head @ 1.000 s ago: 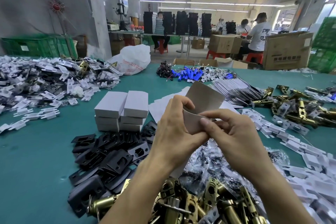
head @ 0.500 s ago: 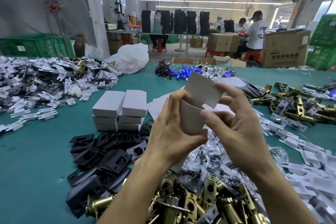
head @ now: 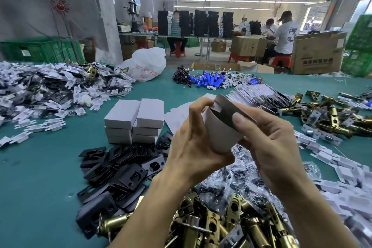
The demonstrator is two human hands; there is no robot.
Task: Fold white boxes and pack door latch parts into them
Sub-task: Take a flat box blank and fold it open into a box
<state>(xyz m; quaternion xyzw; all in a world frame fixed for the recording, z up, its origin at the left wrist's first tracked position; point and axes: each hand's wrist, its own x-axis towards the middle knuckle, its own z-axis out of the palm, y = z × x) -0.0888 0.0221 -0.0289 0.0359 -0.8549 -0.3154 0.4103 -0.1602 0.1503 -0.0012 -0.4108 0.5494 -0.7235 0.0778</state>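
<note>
My L hand (head: 194, 147) & R hand (head: 273, 147) pinch a box blank (head: 221, 134): white outside, grey inside, bowed into a curved open sleeve, notched flap at top.

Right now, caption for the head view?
Left hand and right hand hold a curled white box blank amid brass latches and stacked white boxes.

Left forearm (head: 141, 217) and right forearm (head: 314, 217), above the tabletop (head: 40, 187): uncovered from wrist to frame edge, lightly creased at the wrists. Left grip (head: 193, 147) and right grip (head: 269, 147): ungloved. Right thumbnail (head: 238, 120): short, trimmed, rounded, unpainted.
</note>
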